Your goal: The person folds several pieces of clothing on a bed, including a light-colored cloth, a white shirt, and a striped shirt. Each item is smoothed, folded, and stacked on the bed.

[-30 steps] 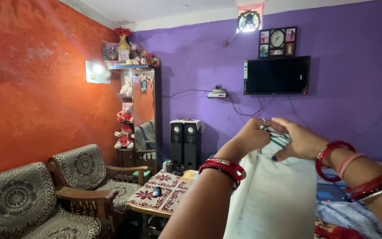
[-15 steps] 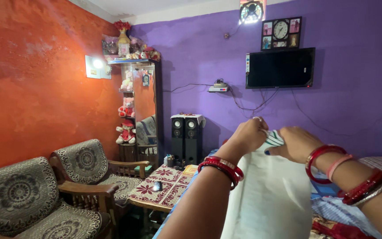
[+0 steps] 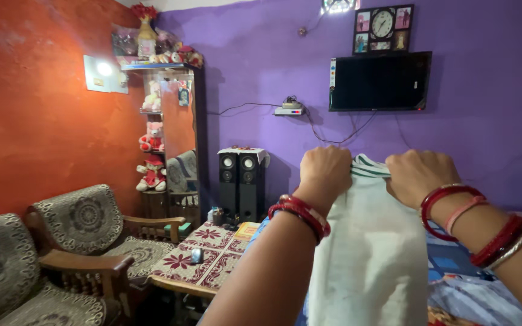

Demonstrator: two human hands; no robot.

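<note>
I hold up a pale grey-white garment [image 3: 370, 253] with a green-and-white striped band at its top edge. My left hand [image 3: 326, 170] grips the left end of that band, fingers closed. My right hand [image 3: 417, 174] grips the right end, close beside the left. The cloth hangs straight down between my forearms. Red bangles circle both wrists.
A small table with a red floral cloth [image 3: 203, 261] stands below left, a dark phone [image 3: 196, 255] lying on it. Patterned armchairs [image 3: 80, 226] line the orange wall. Two black speakers [image 3: 240, 184] and a wall television [image 3: 379, 81] face me. Blue bedding [image 3: 472, 284] lies at right.
Both hands have closed into fists on the garment's top band and lifted it slightly, moving a little apart. The view has shifted to the right.
</note>
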